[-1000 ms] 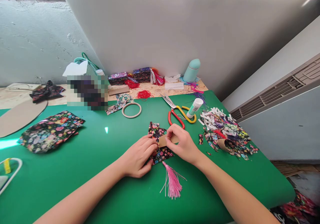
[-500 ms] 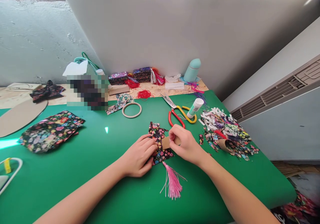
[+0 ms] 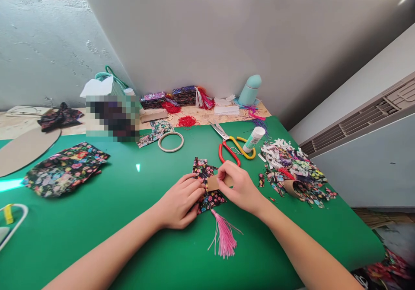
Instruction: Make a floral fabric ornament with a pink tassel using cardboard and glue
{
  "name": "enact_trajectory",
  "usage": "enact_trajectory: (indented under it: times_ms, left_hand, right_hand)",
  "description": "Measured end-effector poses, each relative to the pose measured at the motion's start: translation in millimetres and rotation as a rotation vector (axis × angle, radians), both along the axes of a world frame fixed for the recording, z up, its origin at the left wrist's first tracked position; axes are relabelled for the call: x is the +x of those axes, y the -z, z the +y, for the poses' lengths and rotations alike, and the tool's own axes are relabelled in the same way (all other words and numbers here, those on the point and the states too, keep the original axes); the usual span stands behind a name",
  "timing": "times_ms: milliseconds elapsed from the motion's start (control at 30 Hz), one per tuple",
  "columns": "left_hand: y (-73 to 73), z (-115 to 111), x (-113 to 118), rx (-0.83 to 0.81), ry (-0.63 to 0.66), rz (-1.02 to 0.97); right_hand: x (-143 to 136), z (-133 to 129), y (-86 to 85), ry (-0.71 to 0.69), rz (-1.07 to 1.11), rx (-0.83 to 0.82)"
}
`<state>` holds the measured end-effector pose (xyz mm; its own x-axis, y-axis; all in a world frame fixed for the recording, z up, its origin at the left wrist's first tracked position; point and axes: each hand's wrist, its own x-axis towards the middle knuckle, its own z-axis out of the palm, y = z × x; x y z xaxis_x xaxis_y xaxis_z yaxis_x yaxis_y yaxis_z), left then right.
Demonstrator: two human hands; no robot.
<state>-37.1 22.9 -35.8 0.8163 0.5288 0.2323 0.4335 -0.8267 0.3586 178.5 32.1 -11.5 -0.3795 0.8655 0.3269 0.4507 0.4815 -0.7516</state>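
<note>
Black floral fabric (image 3: 212, 199) lies on the green table covering (image 3: 142, 246), with a pink tassel (image 3: 226, 236) at its lower edge. My left hand (image 3: 183, 201) presses on the fabric's left side, fingers together; whether it grips the cloth or only rests on it is hidden. A small tan cardboard piece (image 3: 213, 183) is pinched in my right hand (image 3: 235, 182), over the middle of the fabric.
Scissors (image 3: 219, 130), red-handled pliers (image 3: 229, 154) and a glue stick (image 3: 253, 139) lie beyond my hands. Fabric scraps (image 3: 298, 169) are heaped at right. A tape roll (image 3: 170, 142) and floral fabric (image 3: 69, 169) are at left. A bottle (image 3: 250, 91) stands behind.
My right hand has moved slightly left with the cardboard, which now reaches further over the fabric. My left hand stays where it was.
</note>
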Motion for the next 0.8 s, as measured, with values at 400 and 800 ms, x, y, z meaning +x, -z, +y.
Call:
enact_trajectory:
  times_ms: [400,800]
  left_hand:
    - [1.5,-0.2,-0.2,0.008,0.002,-0.008]
    - [3.1,0.9,-1.4,0.014,0.016,0.031]
  right_hand:
    - [9.8,3.1,-4.4,0.001,-0.102,-0.031]
    - [11.1,7.4,3.1,-0.07,-0.054,-0.001]
